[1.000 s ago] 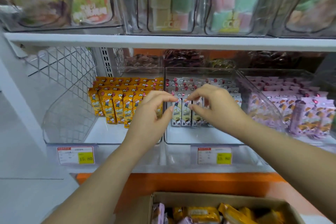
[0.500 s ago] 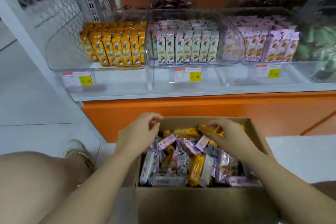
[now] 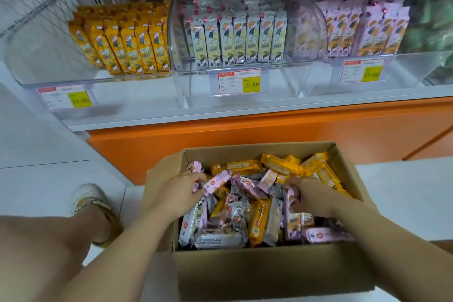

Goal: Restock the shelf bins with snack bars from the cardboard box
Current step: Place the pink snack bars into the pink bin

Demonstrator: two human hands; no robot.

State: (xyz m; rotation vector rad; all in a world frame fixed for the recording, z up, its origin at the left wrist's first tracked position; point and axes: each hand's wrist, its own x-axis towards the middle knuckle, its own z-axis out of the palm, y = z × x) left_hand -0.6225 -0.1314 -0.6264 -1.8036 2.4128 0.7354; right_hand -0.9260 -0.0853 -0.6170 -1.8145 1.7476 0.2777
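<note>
middle price tag [image 3: 239, 81] — 15.80 | left price tag [image 3: 65, 100] — 15.80, blurred

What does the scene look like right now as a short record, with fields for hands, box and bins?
left hand: in the cardboard box, gripping a pink bar
right hand: fingers curled among the loose bars, grip unclear
box contents: yellow, pink and grey, jumbled
left bin: yellow bars, standing
middle bin: grey bars, standing
right bin: pink bars, standing
</note>
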